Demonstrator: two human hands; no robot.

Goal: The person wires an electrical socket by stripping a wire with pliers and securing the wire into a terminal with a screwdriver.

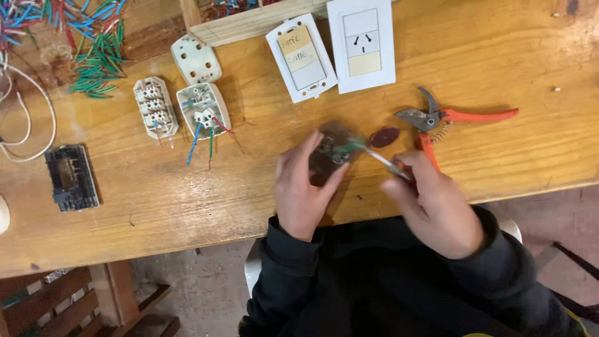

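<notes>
My left hand (304, 190) grips a small dark electrical part (332, 151) just above the wooden table's (187, 200) front edge. My right hand (430, 203) holds a thin metal tool (382, 161), maybe a screwdriver, whose tip points left into the dark part. Both are blurred. A dark oval piece (384, 136) lies just right of the part. Behind my right hand lie orange-handled pruning pliers (437, 118), their jaws apart.
Two white wall plates (301, 57) (362, 43) lie at the back. To the left are three white socket bodies (203, 109) with blue, green and red wires, a black module (72, 178), white cable (28, 118) and a heap of coloured wire ends (93, 59).
</notes>
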